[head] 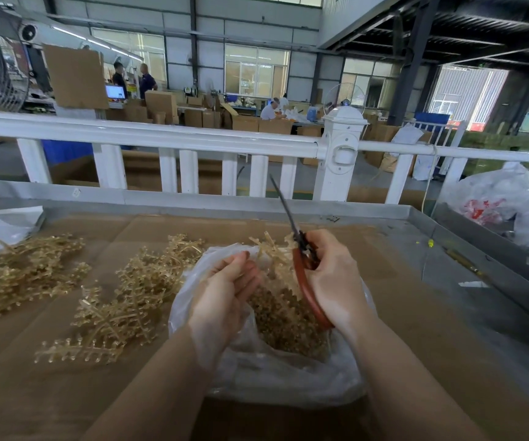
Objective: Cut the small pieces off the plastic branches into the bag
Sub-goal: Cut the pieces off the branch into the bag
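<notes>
Head view, the only one. Both hands work over an open clear plastic bag (288,377) that sits on the cardboard-covered table (416,313), near its front edge. The right hand (336,281) is curled round the red handles of a pair of scissors (301,249); the dark blades point up and away toward the white railing (161,138) and look closed or nearly so. The left hand (225,288) is palm up over the bag mouth, fingers loosely bent; it seems to support a plastic branch (272,253) that sticks out between the hands, but a firm pinch cannot be made out. The bag already holds a deep heap of small tan pieces (285,316). More uncut branches (123,297) lie in piles on the table to the left, well apart from the bag. Judgement: cutting is under way, with a large stock left. To do this step well, keep the branch directly above the bag opening so pieces drop inside, bring the blades down onto the stem close to each piece, snip in short strokes, and keep the left fingers clear of the blades. Risk: pieces may spring off sideways onto the cardboard.
</notes>
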`<state>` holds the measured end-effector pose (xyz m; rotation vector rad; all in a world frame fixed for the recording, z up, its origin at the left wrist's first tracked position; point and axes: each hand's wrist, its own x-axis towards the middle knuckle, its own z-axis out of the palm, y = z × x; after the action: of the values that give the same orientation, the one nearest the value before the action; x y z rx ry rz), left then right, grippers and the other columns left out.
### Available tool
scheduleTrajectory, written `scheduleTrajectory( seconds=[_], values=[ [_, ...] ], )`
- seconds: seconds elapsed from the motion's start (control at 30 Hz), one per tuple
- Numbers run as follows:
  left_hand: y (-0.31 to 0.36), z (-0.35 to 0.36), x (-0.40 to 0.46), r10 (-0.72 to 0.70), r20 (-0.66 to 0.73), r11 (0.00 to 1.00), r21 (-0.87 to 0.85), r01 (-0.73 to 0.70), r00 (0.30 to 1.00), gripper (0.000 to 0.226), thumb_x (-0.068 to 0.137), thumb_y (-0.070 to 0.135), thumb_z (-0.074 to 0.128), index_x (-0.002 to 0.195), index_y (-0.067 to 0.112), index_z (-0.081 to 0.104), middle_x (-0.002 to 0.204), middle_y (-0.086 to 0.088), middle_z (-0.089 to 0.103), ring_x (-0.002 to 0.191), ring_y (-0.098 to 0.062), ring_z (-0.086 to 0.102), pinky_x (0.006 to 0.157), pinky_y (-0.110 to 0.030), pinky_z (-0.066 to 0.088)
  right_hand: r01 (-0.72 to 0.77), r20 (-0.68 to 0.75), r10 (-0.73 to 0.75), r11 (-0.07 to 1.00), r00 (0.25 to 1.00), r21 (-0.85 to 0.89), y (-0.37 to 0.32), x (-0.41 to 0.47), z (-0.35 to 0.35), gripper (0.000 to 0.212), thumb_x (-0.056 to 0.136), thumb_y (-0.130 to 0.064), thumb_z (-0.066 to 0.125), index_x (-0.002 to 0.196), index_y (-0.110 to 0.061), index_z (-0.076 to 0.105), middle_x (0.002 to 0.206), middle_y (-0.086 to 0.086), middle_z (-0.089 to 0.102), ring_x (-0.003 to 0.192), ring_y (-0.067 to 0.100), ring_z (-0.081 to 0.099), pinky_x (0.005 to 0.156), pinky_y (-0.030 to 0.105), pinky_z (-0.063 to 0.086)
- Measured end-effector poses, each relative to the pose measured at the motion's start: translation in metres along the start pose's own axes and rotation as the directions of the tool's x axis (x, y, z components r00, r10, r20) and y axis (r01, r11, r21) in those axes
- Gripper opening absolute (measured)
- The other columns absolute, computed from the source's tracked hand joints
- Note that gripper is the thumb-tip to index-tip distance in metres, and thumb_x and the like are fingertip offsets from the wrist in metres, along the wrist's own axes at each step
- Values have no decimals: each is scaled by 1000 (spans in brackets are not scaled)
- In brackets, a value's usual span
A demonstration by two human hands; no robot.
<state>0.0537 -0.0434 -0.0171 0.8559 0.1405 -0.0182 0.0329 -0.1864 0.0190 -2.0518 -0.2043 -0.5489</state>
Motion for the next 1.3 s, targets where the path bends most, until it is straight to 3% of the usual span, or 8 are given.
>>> scheduleTrajectory(
  seconds=[0.1,0.3,0.53,0.63,0.73,0.9,1.07,1.3],
  values=[
    [0,0,0,36,-16,995,93,-34,999,11,89,6,59,98,13,61,90,0,64,79,-8,65,76,-21,53,-11,6,10,993,1000,120,-6,5,-15,21,87,-9,66,100,-24,58,87,4,69,75,19,65,68,32,52],
    [0,5,-4,-83,90,997,9,83,992,57,74,13,67,128,10,48,104,-6,67,94,-16,64,89,-32,46,-100,47,89,940,995,325,-8,8,-25,31,79,6,68,97,-20,61,61,0,65,42,5,51,41,17,40],
    [-9,-1,-11,-318,147,925,-167,341,937,29,67,7,66,92,-7,67,89,-22,72,75,-31,73,67,-45,60,-200,6,214,902,977,383,4,-4,-11,37,77,4,70,107,-16,61,78,0,68,57,4,62,51,14,46],
    [-12,-2,-14,-343,168,919,-142,367,924,11,64,2,68,70,-5,74,80,-18,72,66,-26,72,59,-36,61,-197,15,203,925,979,326,6,-9,-5,35,77,0,71,98,-25,59,83,0,69,69,0,66,55,6,45],
    [-13,0,-14,-317,176,947,9,321,932,14,62,4,71,76,1,70,69,-8,67,54,-15,62,50,-20,52,-193,26,194,935,981,299,8,-14,3,34,77,-2,73,95,-28,60,86,1,71,81,10,68,72,19,54],
    [-13,0,-12,-260,131,929,303,211,957,40,56,4,79,95,-1,72,83,-14,74,67,-22,71,56,-27,55,-127,51,117,951,992,281,11,-17,7,34,79,0,72,94,-28,62,84,1,72,80,8,69,71,19,54],
    [-20,-5,-12,-90,120,862,507,17,989,16,72,1,76,76,17,78,79,-5,75,74,-18,73,63,-29,56,-137,74,123,960,990,245,15,-20,9,33,80,-2,72,99,-27,61,92,3,71,89,17,68,85,37,54],
    [-22,-4,-16,-74,92,901,433,27,993,16,71,8,80,85,13,75,85,-5,76,74,-15,73,55,-22,55,-78,69,63,968,996,239,22,-21,6,35,80,-1,71,94,-31,59,81,-5,68,77,0,65,72,14,50]
  ],
)
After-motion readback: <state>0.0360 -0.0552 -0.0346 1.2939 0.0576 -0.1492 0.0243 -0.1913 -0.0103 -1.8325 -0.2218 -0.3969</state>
